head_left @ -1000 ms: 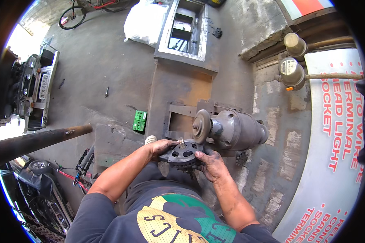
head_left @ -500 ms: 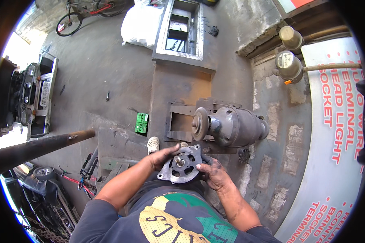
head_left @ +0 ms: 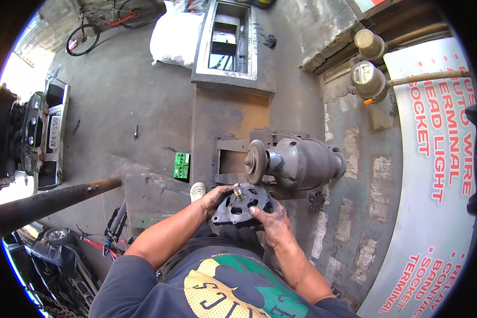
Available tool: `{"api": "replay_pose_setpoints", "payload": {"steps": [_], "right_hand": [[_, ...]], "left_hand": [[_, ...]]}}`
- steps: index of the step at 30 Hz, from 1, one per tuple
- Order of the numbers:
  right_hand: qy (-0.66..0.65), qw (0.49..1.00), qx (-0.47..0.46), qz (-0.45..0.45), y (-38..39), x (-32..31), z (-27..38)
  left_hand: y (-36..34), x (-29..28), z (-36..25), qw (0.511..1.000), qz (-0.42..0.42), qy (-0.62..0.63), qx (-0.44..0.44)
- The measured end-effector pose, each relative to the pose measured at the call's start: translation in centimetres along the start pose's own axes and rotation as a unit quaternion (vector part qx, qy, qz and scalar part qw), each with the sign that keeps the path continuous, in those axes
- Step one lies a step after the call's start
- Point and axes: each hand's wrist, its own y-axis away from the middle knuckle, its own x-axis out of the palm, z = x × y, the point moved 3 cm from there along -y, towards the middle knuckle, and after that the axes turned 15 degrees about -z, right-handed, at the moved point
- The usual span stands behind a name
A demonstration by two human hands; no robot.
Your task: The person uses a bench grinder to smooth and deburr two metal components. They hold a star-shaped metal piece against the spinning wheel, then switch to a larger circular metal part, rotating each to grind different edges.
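Between my hands is a grey metal alternator [head_left: 227, 215] with slotted openings and a shaft sticking up from its centre. My left hand [head_left: 217, 198] grips its left edge, fingers partly hidden behind the rim. At the opposite side my right hand [head_left: 273, 216], dark with grime, clasps it with the thumb pressed on the face. Its other fingers go out of sight underneath. Just beyond the alternator stands a large grey electric motor [head_left: 305, 163], with a round wheel [head_left: 256, 162] on its left end close above the shaft.
A metal frame [head_left: 232, 144] supports the motor on a bench. Left of it sits a green battery [head_left: 182, 166]. A thick pole [head_left: 63, 200] juts in from the left. Farther off are a white sack [head_left: 176, 40], an open metal-framed box [head_left: 199, 66], a bicycle [head_left: 82, 39] and a vehicle [head_left: 34, 130].
Both hands have tipped the alternator, so its face now leans and shows more edge-on. It has come closer to the wheel. The whole view has shifted slightly.
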Motion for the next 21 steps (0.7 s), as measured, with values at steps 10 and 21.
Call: {"api": "replay_pose_setpoints", "payload": {"steps": [10,21], "right_hand": [[-0.002,0.997,0.073,0.024,-1.2,1.3,2.4],[-0.02,0.995,0.091,0.035,-1.2,0.7,2.9]], "left_hand": [[-0.4,-1.1,-0.5,1.0,-0.011,0.02,0.0],[0.0,-0.1,-0.7,1.0,0.001,0.01,-0.009]]}}
